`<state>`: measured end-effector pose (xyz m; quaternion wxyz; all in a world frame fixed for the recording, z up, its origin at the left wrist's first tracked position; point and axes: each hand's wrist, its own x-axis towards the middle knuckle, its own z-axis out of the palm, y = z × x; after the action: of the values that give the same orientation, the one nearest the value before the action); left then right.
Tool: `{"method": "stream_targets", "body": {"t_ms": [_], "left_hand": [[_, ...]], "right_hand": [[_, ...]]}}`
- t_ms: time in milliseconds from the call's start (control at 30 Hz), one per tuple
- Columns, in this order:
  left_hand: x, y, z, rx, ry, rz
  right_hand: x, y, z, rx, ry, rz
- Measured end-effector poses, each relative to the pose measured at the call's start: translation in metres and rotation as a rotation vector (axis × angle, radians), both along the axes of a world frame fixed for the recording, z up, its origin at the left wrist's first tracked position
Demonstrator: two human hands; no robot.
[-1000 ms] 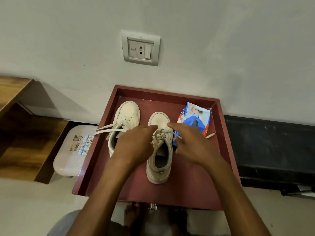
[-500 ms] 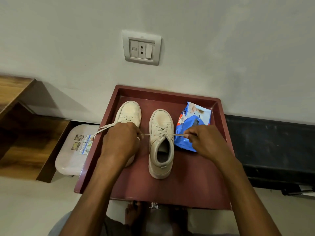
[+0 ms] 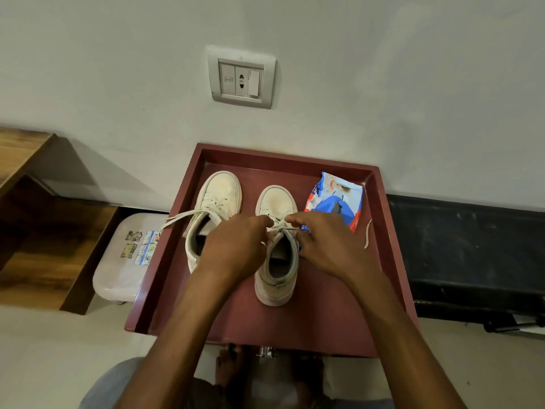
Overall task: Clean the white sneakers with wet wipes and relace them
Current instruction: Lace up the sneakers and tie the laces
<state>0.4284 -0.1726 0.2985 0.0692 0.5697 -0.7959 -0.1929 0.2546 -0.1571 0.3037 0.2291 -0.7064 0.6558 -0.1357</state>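
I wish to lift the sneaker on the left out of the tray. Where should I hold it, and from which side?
Probably pinch the left sneaker at its collar, coming from above on its left side: the opening faces up, the left hand covers its right side, and its loose lace trails over the tray rim.

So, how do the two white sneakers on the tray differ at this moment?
The left hand and right hand pinch the right sneaker's lace at its tongue; the left sneaker's lace trails free over the tray's left rim. The left sneaker sits nearer the wall than the right sneaker. Both are white, toes toward the wall.
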Motion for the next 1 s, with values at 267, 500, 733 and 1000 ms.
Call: {"method": "stream_targets", "body": {"t_ms": [267,500,733,1000], "left_hand": [[0.004,-0.004,-0.007,-0.027,0.047,0.023],[0.018,-0.006,-0.004,0.072,0.076,-0.006],[0.018,-0.002,0.007,0.090,-0.084,-0.043],[0.024,-0.003,0.032,0.098,-0.073,-0.071]], "right_hand": [[-0.002,-0.001,-0.008,-0.090,0.059,-0.040],[-0.009,0.003,-0.009,-0.032,0.058,-0.034],[-0.018,0.002,-0.006,0.040,0.135,-0.050],[-0.015,0.007,0.021,0.138,-0.176,-0.073]]}}
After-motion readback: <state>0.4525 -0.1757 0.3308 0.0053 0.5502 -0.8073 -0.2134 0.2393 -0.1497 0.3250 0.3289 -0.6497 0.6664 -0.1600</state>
